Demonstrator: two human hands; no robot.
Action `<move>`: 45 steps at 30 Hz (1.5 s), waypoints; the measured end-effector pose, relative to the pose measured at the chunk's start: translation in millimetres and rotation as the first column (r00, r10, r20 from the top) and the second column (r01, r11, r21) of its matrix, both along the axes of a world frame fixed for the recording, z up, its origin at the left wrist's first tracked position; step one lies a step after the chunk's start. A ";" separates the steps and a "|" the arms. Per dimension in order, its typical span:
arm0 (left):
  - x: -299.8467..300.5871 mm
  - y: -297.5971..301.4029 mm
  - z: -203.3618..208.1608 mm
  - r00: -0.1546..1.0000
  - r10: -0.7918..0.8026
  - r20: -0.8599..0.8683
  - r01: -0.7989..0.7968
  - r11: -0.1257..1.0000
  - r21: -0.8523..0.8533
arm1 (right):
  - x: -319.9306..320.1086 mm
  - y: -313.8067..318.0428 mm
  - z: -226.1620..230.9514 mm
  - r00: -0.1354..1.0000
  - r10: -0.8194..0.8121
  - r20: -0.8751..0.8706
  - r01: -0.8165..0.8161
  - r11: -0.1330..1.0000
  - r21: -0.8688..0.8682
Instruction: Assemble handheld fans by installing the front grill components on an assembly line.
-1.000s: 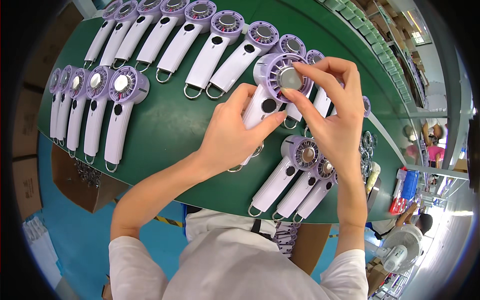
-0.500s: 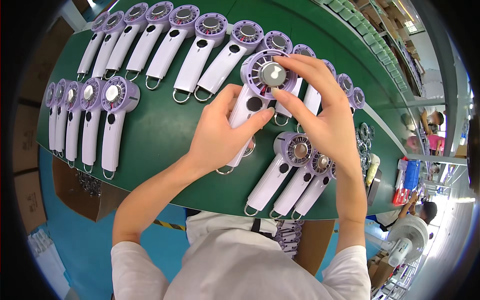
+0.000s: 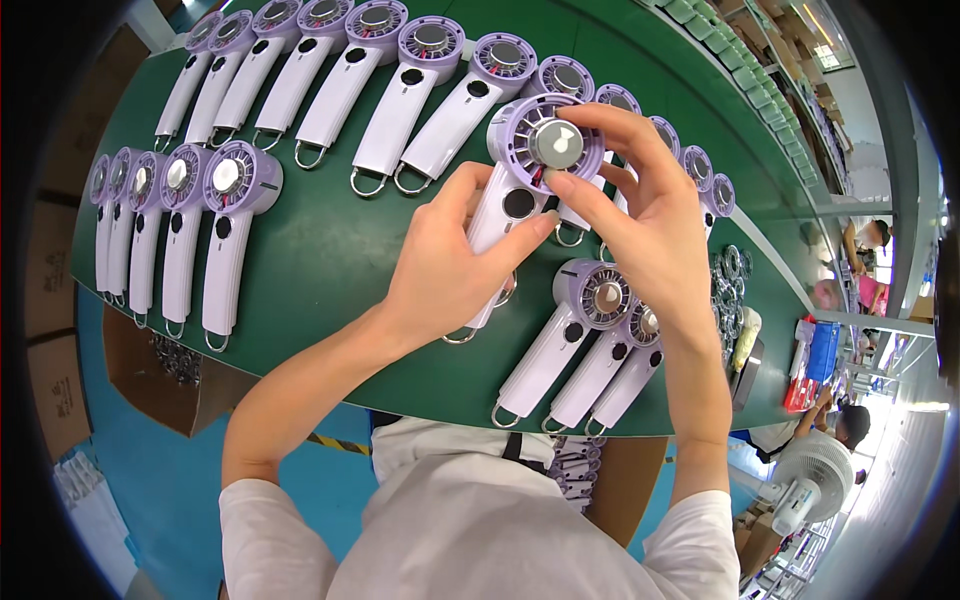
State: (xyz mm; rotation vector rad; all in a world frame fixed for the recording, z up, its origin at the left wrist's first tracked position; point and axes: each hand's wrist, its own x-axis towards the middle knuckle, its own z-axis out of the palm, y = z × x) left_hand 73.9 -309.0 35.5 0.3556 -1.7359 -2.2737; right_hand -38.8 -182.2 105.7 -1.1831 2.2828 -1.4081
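Above the green table, my left hand (image 3: 445, 265) is wrapped round the white handle of a purple-and-white handheld fan (image 3: 519, 204). Its round head faces up, tilted, with a shiny silver disc (image 3: 557, 143) at the centre. My right hand (image 3: 655, 220) has thumb and index finger closed on the fan head, at opposite edges of that disc. A dark oval sits on the handle beside my left thumb, and a metal loop shows below the left hand. Part of the handle is hidden by my fingers.
Similar fans lie in a long row (image 3: 395, 125) along the far side, another group (image 3: 228, 260) at the left, and a few (image 3: 545, 365) near the front edge. Metal rings (image 3: 730, 290) are heaped at the right, by a blue bin (image 3: 824, 350). An open carton (image 3: 150, 385) stands below left.
The held fan and both hands have shifted slightly to the right in the picture. My grip looks the same; the view has moved a little.
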 end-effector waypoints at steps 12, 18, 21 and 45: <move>0.8 0.6 -0.8 0.997 0.063 -0.048 -0.062 0.998 0.015 | 4.1 -5.8 -0.3 0.969 0.037 0.245 -0.011 0.994 -0.106; -0.2 1.3 -2.2 0.993 0.091 -0.074 -0.090 0.996 0.017 | 5.5 -10.1 -2.8 0.966 0.040 0.257 -0.011 0.994 -0.113; -0.4 1.8 -3.8 0.986 0.125 -0.108 -0.124 0.992 0.015 | 6.8 -13.5 -4.3 0.950 0.058 0.307 -0.007 0.986 -0.164; -2.1 -2.2 -9.9 0.975 0.178 -0.136 -0.198 0.968 -0.152 | 10.0 -27.2 -12.9 0.999 -0.046 0.009 0.047 0.992 -0.116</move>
